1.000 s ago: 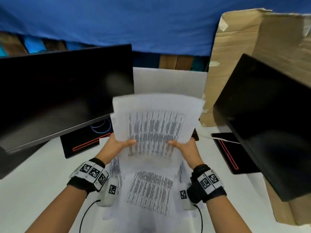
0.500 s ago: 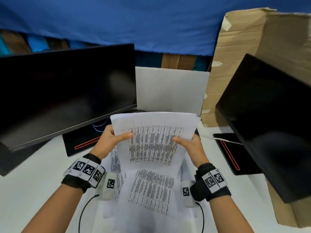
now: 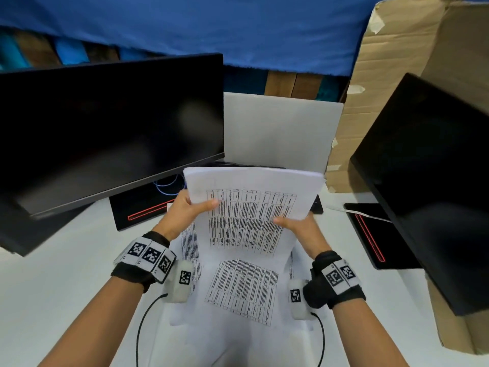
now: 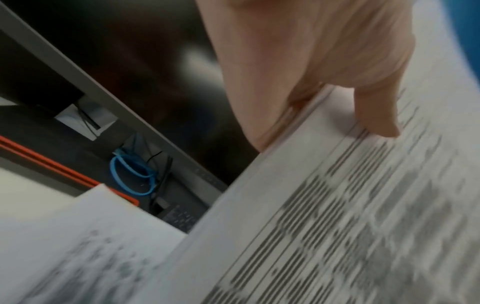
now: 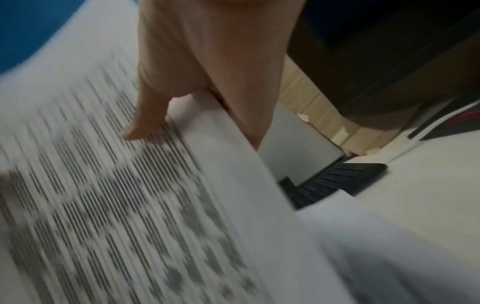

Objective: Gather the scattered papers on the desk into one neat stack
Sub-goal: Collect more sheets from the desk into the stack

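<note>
Head view, nearest first: loose sheets (image 3: 242, 290) lie flat on the white bench (image 3: 66, 292) between the two forearms, fanned and overlapping, printed tables showing, their long sides running roughly away from the person. Above them, tilted up with its far edge raised, is the gathered bundle (image 3: 254, 205), its lower edge over the sheets; whether it touches them cannot be told. The left hand (image 3: 185, 213) holds the bundle's left edge, thumb laid on the printed face, fingers hidden behind. The right hand (image 3: 299, 226) holds the right edge the same way, a little lower and nearer the person. Each grip is a pinch at mid-height on a long side, so the bundle's long axis runs from near to far between the two hands.

The loose sheets therefore lie directly below and toward the person from both grips, about equally within reach of either hand. My guess is that the bundle is being squared before it goes down on them.

Left wrist view shows the bundle's edge as several thin, smooth leaves, slightly stepped, not yet flush. The paper is limp and bows between the grips.

Farther off stand a dark left monitor (image 3: 105, 128), a dark right monitor (image 3: 428, 181), a white board (image 3: 277, 128) and brown cardboard (image 3: 383, 75).
</note>
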Motion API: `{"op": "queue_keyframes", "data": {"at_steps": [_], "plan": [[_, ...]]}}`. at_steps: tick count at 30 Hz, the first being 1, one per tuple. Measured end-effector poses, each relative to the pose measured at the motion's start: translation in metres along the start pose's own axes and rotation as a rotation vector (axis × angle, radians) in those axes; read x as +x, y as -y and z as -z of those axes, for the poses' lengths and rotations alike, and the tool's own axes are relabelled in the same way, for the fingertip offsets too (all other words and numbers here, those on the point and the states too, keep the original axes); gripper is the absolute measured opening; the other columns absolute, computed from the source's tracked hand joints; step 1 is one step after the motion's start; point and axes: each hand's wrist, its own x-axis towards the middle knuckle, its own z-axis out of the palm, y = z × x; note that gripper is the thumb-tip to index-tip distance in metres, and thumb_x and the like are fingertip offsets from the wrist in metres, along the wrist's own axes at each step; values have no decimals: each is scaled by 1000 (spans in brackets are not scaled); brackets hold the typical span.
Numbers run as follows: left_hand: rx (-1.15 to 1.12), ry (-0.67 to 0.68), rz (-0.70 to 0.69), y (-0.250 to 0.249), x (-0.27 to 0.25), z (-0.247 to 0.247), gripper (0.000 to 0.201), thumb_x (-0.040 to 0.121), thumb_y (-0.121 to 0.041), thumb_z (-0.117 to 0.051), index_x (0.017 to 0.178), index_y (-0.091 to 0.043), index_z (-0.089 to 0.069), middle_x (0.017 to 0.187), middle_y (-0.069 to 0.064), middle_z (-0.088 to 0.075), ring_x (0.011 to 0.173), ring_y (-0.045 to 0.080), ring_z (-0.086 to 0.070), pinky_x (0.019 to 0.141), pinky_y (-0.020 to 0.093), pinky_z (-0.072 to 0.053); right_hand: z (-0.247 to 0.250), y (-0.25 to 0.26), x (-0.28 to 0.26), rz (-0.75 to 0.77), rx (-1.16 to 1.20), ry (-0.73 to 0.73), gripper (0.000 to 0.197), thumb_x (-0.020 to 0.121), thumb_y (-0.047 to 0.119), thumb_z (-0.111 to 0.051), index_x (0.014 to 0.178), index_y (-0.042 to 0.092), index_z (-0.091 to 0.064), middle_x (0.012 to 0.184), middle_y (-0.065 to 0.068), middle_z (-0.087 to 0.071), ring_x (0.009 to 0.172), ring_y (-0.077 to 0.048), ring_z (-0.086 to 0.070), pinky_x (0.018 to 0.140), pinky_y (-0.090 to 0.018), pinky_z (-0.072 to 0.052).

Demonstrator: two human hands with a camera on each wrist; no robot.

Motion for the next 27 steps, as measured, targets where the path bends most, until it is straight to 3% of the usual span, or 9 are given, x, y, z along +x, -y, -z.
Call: {"op": "queue_keyframes", "data": {"at_steps": [2,4,6,8,11,15,20,24,27], "plan": [[92,82,134,22,-4,2,29,75,-16,-69,97,-33,-61,83,-30,-71,86,-11,-65,87,19,-49,-2,-19,1,-69,-61,-39,69,57,42,-84,113,12,-58,114,-4,-66,109,-21,-60,100,-37,-47],[146,107,228,53,-7,14,45,67,-22,-77,110,-23,-61,103,-18,-71,104,0,-62,96,22,-45,2,-19,-1,-70,-32,-145,23,74,17,-75,94,13,-63,102,-10,-68,100,-25,-64,81,-19,-54],[247,-100,392,88,-14,36,60,72,-16,-74,127,-11,-50,128,-4,-51,122,18,-48,104,30,-37,11,-8,-6,-46,14,-285,13,80,6,-67,85,13,-58,91,-4,-66,97,-24,-60,68,-13,-49],[389,-402,662,119,-24,52,64,78,-17,-68,134,-5,-39,139,10,-40,125,33,-43,106,42,-36,25,-9,-4,-26,64,-400,33,81,9,-66,109,6,-49,105,-9,-61,112,-28,-52,83,-20,-37],[452,-551,962,133,-37,48,74,80,-25,-65,138,-2,-25,142,26,-24,124,46,-36,104,52,-36,40,-23,5,-84,41,-487,77,80,20,-69,135,-10,-24,132,-25,-46,119,-30,-44,92,-28,-31],[368,-544,979,137,-31,29,81,78,-21,-68,137,5,-19,141,26,-25,125,43,-36,102,49,-38,43,-36,15,-160,24,-512,76,80,26,-69,134,-9,-27,120,-10,-46,118,-25,-42,102,-39,-34],[294,-447,946,135,-20,29,59,72,-17,-72,118,10,-48,119,20,-52,116,40,-48,96,39,-43,42,-34,28,-59,-232,-527,15,87,0,-49,96,12,-51,100,-8,-53,95,-22,-48,93,-44,-44],[421,-420,965,129,-19,27,48,81,-23,-62,126,-10,-49,139,19,-31,126,37,-31,103,42,-33,43,-34,37,-175,-218,-539,13,79,11,-67,83,9,-55,80,-9,-55,75,-21,-50,76,-36,-44],[222,-463,926,131,-18,21,67,76,-12,-67,133,-8,-33,135,22,-27,116,39,-44,79,40,-51,37,-39,39,-227,-231,-515,31,77,20,-72,94,-2,-58,80,-9,-61,84,-24,-56,80,-31,-45]]}}
